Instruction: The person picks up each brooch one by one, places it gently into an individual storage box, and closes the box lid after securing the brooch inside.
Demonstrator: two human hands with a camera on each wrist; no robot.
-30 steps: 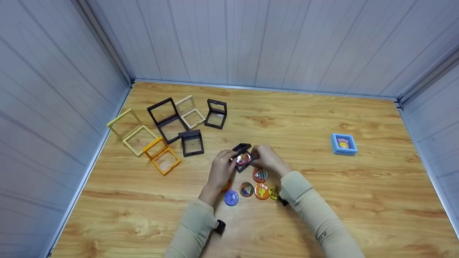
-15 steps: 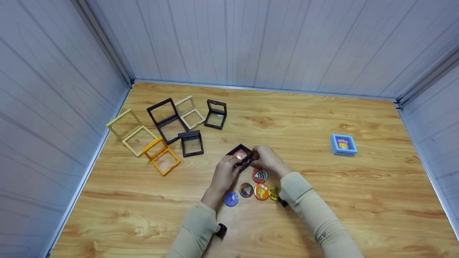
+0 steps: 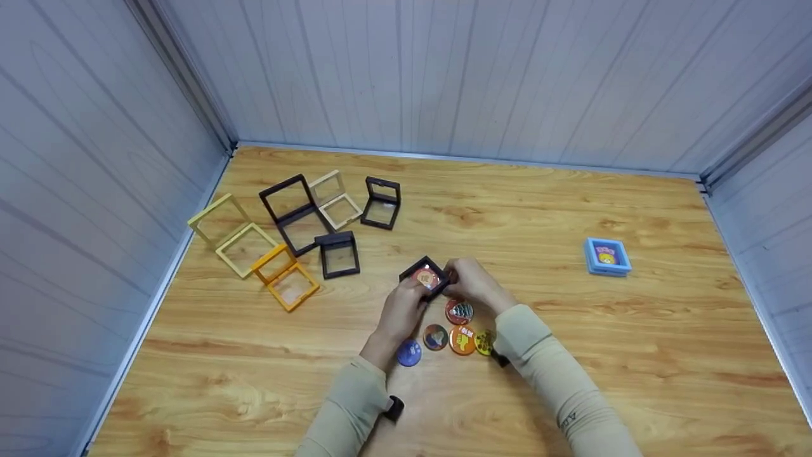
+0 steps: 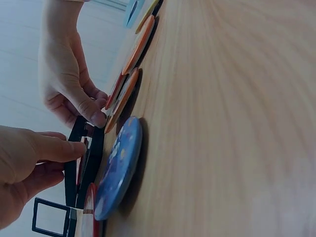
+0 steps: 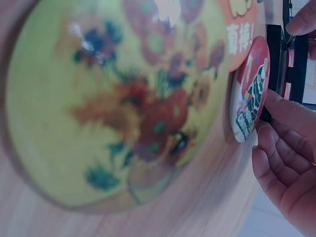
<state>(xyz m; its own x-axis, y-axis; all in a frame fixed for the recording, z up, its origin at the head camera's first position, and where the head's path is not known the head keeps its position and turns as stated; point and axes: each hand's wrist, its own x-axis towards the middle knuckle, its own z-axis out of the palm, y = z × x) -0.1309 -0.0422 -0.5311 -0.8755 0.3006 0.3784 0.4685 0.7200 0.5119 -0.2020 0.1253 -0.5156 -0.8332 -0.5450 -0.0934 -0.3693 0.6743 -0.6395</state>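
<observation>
A small black hinged display frame lies on the table with a round red badge inside. Its lid is lowered almost onto its base; in the left wrist view a narrow gap shows between the two halves of the frame. My left hand pinches the lid at the near left side. With thumb and fingers my right hand grips the right corner. Just below lie a red tree badge, a dark badge, an orange badge, a purple-blue badge and a yellow sunflower badge.
Several open frames stand at the left: yellow, orange, large black, cream and two small black ones. A blue frame with a bear picture sits at the right. Panel walls border the table.
My left hand has swung the black frame's lid down over the red badge and shifted slightly right. My right hand has stayed at the frame's corner.
</observation>
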